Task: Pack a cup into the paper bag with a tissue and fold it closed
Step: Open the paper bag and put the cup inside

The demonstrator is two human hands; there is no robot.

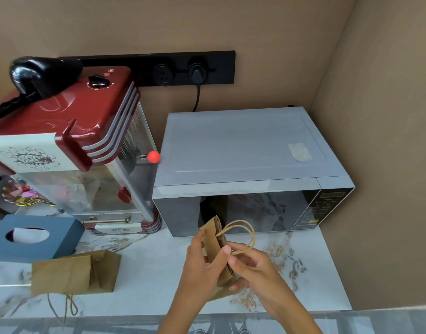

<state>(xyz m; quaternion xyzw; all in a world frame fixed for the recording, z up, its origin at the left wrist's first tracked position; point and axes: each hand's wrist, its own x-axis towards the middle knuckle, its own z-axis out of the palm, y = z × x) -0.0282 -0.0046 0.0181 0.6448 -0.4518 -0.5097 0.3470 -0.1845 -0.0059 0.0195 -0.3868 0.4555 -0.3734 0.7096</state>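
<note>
Holding the flat paper bag (215, 251) upright between both hands over the worktop (149, 280): left hand (202, 263) pinching its edge, right hand (253, 268) at the handles; tissue box (33, 237) sits far left.

A: One view only, head-worn, wide-angle, looking forward and steeply down onto a marble counter (147, 273).

B: Facing?

A: Toward the far wall (183, 25), into a corner; side wall on the right. Microwave (243, 150) seen from above, popcorn machine (70, 121) far left, edges bent by the lens.

B: How near?

A: Close. Both forearms enter from the near edge, left hand (202, 266) and right hand (253, 268) low centre.

B: Overlap?

A: None, single camera.
</note>
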